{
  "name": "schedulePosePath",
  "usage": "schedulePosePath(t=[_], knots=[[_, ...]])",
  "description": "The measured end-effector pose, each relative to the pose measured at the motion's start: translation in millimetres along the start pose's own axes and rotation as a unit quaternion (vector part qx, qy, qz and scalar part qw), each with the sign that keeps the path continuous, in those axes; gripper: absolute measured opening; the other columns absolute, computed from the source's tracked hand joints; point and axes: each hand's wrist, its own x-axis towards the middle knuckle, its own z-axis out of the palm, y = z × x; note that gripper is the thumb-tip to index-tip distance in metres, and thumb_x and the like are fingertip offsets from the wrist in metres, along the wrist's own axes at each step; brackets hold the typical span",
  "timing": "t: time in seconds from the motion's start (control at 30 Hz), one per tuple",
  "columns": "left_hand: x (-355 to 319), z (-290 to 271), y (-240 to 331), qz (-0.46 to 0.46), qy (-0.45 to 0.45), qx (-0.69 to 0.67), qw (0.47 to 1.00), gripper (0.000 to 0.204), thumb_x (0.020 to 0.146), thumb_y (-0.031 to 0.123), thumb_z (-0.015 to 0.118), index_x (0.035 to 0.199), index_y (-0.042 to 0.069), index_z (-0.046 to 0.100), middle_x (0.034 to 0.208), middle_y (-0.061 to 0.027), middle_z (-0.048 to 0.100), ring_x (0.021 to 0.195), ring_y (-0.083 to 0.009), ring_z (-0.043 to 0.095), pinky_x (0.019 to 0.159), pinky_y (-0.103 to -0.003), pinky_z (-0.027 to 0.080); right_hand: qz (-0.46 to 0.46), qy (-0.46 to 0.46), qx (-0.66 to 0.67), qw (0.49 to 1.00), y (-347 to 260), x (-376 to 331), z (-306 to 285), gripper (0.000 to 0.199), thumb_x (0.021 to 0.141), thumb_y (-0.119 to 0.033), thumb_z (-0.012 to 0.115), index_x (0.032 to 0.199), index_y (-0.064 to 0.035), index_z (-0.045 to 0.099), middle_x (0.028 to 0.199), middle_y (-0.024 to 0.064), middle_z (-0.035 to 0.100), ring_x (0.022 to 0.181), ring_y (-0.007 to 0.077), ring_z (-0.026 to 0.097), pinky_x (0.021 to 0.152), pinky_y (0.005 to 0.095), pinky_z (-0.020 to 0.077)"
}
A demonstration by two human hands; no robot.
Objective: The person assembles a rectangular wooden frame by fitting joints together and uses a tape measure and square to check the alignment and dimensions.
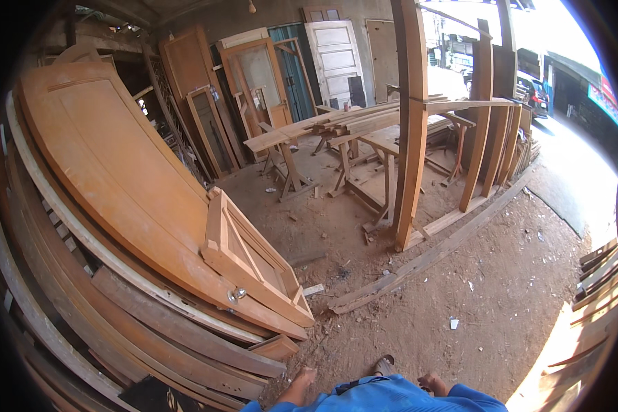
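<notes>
Left hand [305, 377] indistinct, right hand [432, 382] partly hidden

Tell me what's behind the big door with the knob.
Behind the door, edges of more stacked wooden panels show along its left side; most of their faces are covered and cannot be seen.

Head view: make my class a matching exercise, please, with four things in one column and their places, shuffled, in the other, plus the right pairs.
Things
1. Left hand
2. Knob
3. Planks
4. White door

Places
A. Lying across trestles
B. At the back wall
C. Just left of the blue shirt
D. On the big brown door

Pairs: 1-C, 2-D, 3-A, 4-B
</notes>
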Motion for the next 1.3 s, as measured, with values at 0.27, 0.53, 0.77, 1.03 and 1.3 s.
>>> schedulePosePath(t=[0.27,0.53,0.77,1.03,1.3], knots=[[5,48,34,0.054,-0.038,-0.080,0.995,0.032,0.093,0.036,0.057,0.089,0.007,0.069,0.068,-0.0074,0.064,0.056,-0.0178,0.058,0.052,-0.032,0.045,-0.455,0.142,-0.543,0.691,-207,160,-147,0.021,0.083,-0.025,0.062,0.083,-0.0055,0.070,0.076,0.0116,0.071,0.067,0.0264,0.068,0.060,0.0378,0.0526],[61,14,113,0.038,-0.029,-0.119,0.992,0.031,0.093,0.036,0.058,0.091,0.007,0.070,0.070,-0.0082,0.065,0.056,-0.0186,0.060,0.052,-0.033,0.046,-0.357,0.070,-0.075,0.928,-394,186,-115,0.035,0.086,-0.030,0.065,0.093,0.0033,0.069,0.077,0.0089,0.067,0.062,0.0175,0.063,0.055,0.0332,0.0489],[203,-79,243,0.169,-0.104,-0.094,0.976,0.031,0.092,0.035,0.058,0.092,0.007,0.071,0.072,-0.0090,0.067,0.057,-0.0192,0.061,0.052,-0.033,0.047,-0.196,0.016,-0.365,0.910,-406,234,-142,0.025,0.081,-0.023,0.067,0.071,-0.0001,0.064,0.070,0.0094,0.067,0.065,0.0215,0.067,0.056,0.0360,0.0533],[269,-146,396,0.167,0.129,0.054,0.976,0.031,0.091,0.032,0.060,0.096,0.004,0.070,0.073,-0.0067,0.065,0.058,-0.0178,0.062,0.051,-0.033,0.049,-0.120,-0.035,-0.266,0.956,-443,225,-163,0.027,0.083,-0.029,0.066,0.075,-0.0031,0.070,0.075,0.0088,0.071,0.066,0.0217,0.070,0.057,0.0334,0.0548],[302,-162,521,0.079,-0.160,-0.251,0.951,0.034,0.096,0.036,0.060,0.110,0.006,0.058,0.092,-0.0054,0.064,0.077,-0.0170,0.064,0.061,-0.028,0.051,-0.062,-0.026,-0.246,0.967,-657,324,-133,0.020,0.085,-0.023,0.064,0.072,-0.0082,0.064,0.063,0.0035,0.061,0.053,0.0161,0.059,0.045,0.0349,0.0437]])
